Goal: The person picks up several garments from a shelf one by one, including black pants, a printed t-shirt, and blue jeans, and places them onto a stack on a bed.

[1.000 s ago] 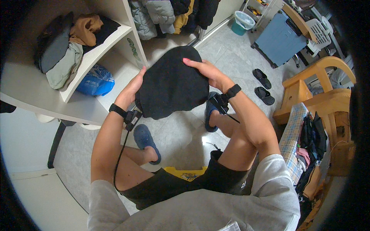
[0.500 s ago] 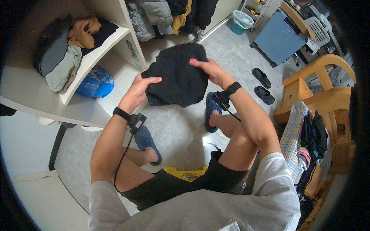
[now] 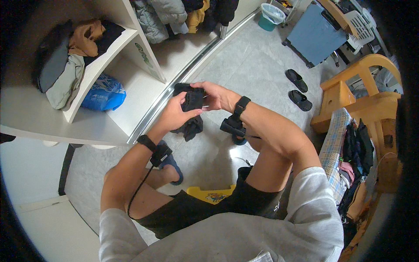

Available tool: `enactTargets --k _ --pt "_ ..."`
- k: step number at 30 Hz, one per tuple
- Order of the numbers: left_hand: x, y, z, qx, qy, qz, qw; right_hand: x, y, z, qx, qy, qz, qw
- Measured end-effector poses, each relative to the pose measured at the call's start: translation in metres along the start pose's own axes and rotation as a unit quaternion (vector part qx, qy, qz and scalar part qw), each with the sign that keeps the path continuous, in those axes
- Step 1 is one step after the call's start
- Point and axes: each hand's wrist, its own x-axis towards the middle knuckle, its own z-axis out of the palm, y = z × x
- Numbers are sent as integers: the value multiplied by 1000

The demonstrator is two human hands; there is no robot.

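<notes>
A black piece of clothing (image 3: 191,99) is gathered into a small bundle between my two hands, in front of the open wardrobe. Its exact kind cannot be made out. My left hand (image 3: 176,114) grips the near left side, its thumb pressed across the cloth. On the far right side, my right hand (image 3: 215,96) curls its fingers around the bundle. A loose crumpled part of the fabric hangs below my left hand. Each of my wrists wears a black strap with a small device and a cable.
The white wardrobe shelf (image 3: 104,52) at left bears folded clothes, with a blue plastic bag (image 3: 104,92) beneath. Jackets (image 3: 168,19) hang behind. To the right are black sandals (image 3: 300,100), a blue cabinet (image 3: 313,35), a teal bin (image 3: 268,22) and a wooden chair (image 3: 336,102) near piled clothes.
The black clothing was spread wide between both hands and is now bunched up small. My hands have come closer together and lower, and the view has shifted slightly.
</notes>
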Motion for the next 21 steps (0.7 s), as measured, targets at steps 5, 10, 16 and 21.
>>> enactTargets --k 5,10,16,21 --pt "-3 -8 11 -169 -54 17 984 13 1 -7 -33 73 -12 997" --pt "6 0 -12 -241 58 -88 965 2 -12 -3 124 -17 -32 992" --pt "14 9 -36 -331 65 -128 933 -3 -22 -11 136 -48 -91 985" --pt "6 22 -57 -378 109 -136 909 -23 -26 -4 65 -18 -149 987"
